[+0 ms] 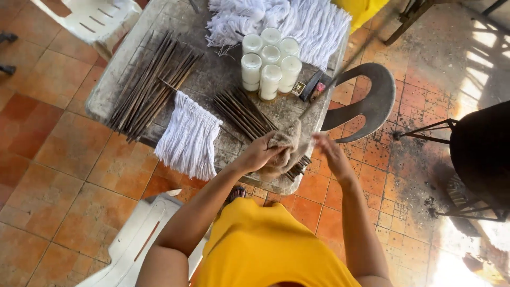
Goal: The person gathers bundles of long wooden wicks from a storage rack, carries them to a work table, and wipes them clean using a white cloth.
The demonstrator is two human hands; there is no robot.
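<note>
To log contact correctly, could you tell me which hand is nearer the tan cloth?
Left. The left hand grips the tan cloth; the right hand is just beside its right edge.

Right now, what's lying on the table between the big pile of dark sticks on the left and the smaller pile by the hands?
In the head view, a bundle of white strings lies between the big stick pile and the smaller pile, draped over the table edge.

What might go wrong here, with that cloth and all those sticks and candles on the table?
The left hand grips a brownish cloth around a thin rod that the right hand steadies; it may swing into the glass candles. The dark sticks beneath reach the table edge and could roll off.
</note>
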